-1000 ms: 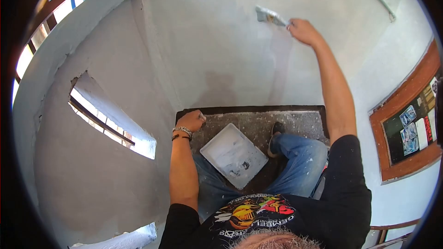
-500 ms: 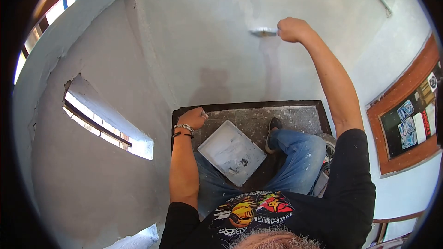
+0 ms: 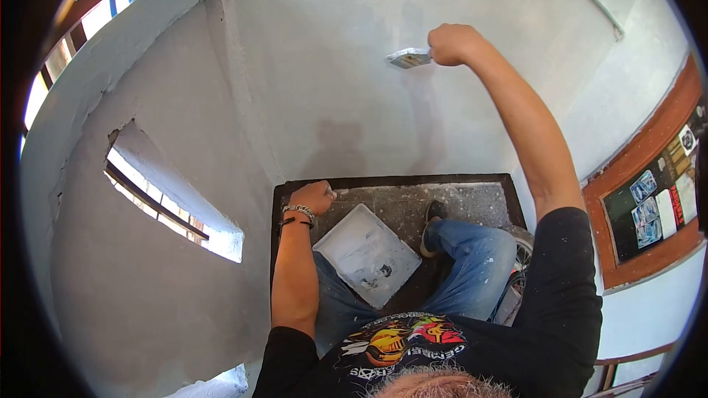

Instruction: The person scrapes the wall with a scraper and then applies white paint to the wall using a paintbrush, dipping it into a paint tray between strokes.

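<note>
In the head view, my right hand (image 3: 453,44) is raised in front of the pale wall (image 3: 324,51), closed round the handle of what looks like a putty knife (image 3: 410,58). Its flat, wide end points left and has white along its edge. My left hand (image 3: 312,197) is lower, closed in a fist beside the upper left corner of a white square tray (image 3: 343,232). Something small and whitish shows at its fingers, too small to name. The tray has white smears and a dark patch inside, and lies tilted between my legs.
A grey side wall (image 3: 133,228) with a slot-like window opening (image 3: 158,203) rises on the left. A dark-edged, white-spattered floor (image 3: 472,203) lies below. At right are a wood-framed panel with stickers (image 3: 649,206) and part of a wheel (image 3: 523,254).
My right hand has moved slightly left with the putty knife, whose flat face now shows more. My left hand and the tray appear slightly lower in the view.
</note>
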The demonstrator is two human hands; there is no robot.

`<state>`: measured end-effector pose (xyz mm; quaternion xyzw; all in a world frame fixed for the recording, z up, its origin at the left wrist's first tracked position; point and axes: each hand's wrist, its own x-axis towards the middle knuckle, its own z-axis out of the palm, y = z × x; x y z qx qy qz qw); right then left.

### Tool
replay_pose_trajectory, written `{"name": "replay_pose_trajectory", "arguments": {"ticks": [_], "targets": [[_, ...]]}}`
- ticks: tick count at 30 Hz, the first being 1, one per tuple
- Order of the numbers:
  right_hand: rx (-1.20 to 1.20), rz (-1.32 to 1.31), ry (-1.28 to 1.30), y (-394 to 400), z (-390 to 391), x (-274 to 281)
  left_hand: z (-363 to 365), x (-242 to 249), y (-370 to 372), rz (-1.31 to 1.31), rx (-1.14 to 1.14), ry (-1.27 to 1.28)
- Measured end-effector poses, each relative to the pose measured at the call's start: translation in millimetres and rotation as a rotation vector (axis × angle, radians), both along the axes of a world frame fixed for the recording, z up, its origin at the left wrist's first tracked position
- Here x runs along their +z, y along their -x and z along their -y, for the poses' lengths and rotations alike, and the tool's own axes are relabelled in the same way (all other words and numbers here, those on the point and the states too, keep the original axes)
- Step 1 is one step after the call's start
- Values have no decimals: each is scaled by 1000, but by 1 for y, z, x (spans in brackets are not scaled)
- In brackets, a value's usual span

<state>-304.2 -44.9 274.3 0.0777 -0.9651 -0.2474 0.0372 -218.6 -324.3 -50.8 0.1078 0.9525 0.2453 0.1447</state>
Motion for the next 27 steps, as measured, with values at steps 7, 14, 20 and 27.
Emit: {"name": "replay_pose_trajectory", "arguments": {"ticks": [7, 14, 20, 27], "targets": [[38, -257, -51, 5, 11, 101, 1, -6, 0, 19, 7, -53], [117, -102, -21, -7, 2, 46, 0, 10, -4, 2, 7, 7], [-35, -3, 36, 11, -14, -59, -1, 16, -10, 24, 1, -11], [28, -292, 66, -2, -25, 60, 1, 11, -6, 25, 2, -6]]}}
